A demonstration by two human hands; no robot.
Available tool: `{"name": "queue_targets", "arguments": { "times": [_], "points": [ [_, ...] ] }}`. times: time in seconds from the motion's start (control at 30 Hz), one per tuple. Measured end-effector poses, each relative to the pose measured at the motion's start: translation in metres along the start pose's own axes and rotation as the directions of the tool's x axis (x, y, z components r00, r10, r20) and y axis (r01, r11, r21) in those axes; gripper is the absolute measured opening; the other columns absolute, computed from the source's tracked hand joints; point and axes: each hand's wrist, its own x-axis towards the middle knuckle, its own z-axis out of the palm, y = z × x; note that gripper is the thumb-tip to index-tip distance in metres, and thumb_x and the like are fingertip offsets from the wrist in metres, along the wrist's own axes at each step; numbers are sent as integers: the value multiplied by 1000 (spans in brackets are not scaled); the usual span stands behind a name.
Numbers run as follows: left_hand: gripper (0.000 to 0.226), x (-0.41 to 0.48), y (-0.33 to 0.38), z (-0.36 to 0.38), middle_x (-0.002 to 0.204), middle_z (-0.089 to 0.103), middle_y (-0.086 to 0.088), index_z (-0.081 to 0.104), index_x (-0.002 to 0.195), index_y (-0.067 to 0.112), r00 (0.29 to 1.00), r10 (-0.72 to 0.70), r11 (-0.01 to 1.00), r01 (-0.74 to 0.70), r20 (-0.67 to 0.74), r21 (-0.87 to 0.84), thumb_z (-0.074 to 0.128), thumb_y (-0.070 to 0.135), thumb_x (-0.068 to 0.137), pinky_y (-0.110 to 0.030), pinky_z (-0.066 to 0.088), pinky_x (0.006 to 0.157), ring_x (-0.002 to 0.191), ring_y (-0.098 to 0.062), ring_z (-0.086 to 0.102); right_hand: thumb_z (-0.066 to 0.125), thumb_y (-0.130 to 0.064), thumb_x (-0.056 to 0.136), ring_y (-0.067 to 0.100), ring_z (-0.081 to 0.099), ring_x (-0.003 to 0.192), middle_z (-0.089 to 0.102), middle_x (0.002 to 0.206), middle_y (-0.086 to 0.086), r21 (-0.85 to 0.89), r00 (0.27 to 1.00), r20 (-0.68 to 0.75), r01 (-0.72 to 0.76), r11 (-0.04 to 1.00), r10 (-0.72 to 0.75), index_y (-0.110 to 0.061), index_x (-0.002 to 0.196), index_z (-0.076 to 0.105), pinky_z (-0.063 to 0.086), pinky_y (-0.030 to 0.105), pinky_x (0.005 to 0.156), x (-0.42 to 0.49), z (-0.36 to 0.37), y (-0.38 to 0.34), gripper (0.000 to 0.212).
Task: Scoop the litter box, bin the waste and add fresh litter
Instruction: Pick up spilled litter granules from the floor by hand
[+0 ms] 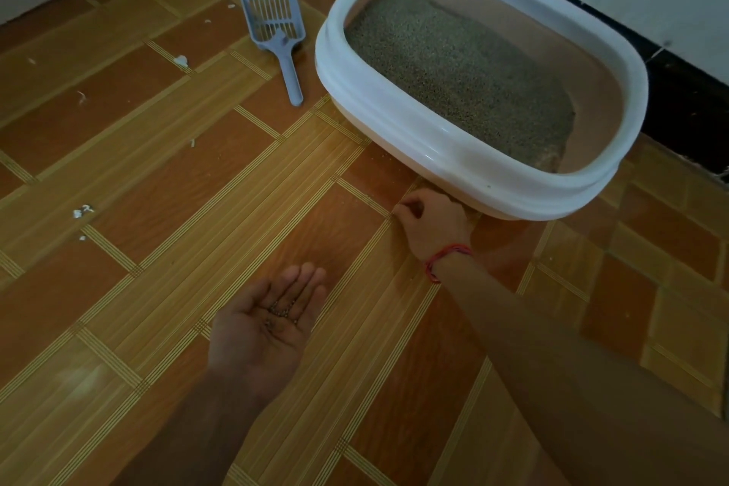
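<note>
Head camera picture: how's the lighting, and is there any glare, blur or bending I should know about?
Head view: dim overall, with the near foreground in deep shade; a soft glare patch sits on the floor at lower left; the litter box rim is the brightest area; wide-angle bending curves the floor lines; the grains in the left hand look small and soft.

A thin red band (447, 258), perhaps knotted thread, circled the right hand's (432, 223) wrist; both forearms (552, 347) were bare.

White-rimmed oval litter box (394, 110) on floor by wall, grey litter (461, 79) inside, blue slotted scoop (276, 32) flat just left.
</note>
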Motion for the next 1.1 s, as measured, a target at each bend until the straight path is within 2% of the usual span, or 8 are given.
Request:
{"name": "queue_targets", "arguments": {
  "times": [0.3,0.43,0.5,0.63,0.77,0.87,1.0,1.1],
  "points": [
    [47,3,2,-2,103,75,-20,77,76,-5,1000,8,1000,-8,-16,-3,43,16,101,-47,58,85,98,-34,74,56,-32,95,16,62,88,67,92,-5,-115,999,38,9,993,-5,-26,90,66,55,38,81,3,2,-7,13],
    [42,2,3,-2,105,75,-21,74,84,-6,1000,12,1000,-13,-26,-11,43,16,100,-48,58,86,99,-34,74,52,-30,97,18,62,89,66,93,-2,-169,995,95,10,986,6,-25,89,63,55,39,80,4,-1,-13,15],
    [37,1,3,-1,105,75,-21,71,92,-5,1000,11,1000,-11,-26,-8,43,16,101,-48,57,87,100,-34,74,52,-30,97,17,61,87,64,91,-3,-142,994,108,14,990,1,-25,88,61,54,38,78,2,-4,-15,13],
    [33,0,2,-1,105,75,-20,68,98,-5,1000,10,1000,-10,-15,-6,43,16,100,-47,57,88,100,-34,73,49,-32,98,9,58,77,59,80,-11,-39,991,126,53,998,-48,-26,92,59,47,26,63,-13,-9,-30,12],
    [35,-2,-3,-1,104,75,-21,69,95,-5,1000,0,1000,0,-3,9,42,17,102,-47,57,88,100,-33,74,48,-32,98,3,52,68,55,73,-12,58,974,156,156,986,-163,-24,91,59,44,24,65,-49,-10,-56,15],
    [44,-4,-8,-2,98,75,-21,74,81,-5,1000,-5,1000,5,12,15,42,17,102,-45,60,84,94,-31,75,48,-33,97,4,54,68,57,74,-12,151,945,234,199,968,-230,-26,90,58,50,31,72,-82,-6,-73,14],
    [39,-8,-17,-3,84,74,-14,70,89,-3,996,-21,997,14,81,82,39,17,101,-29,62,68,77,-22,75,46,-32,96,10,60,81,63,88,-8,166,895,354,226,960,-272,-24,94,59,54,35,72,-112,-7,-84,16],
    [31,-7,-19,-5,74,67,-10,68,83,0,998,-12,987,3,59,163,45,16,96,-25,58,60,66,-19,69,46,-30,97,12,58,86,62,93,-5,147,865,379,296,944,-330,-22,95,60,52,38,78,-124,-7,-84,16]
  ]
}}
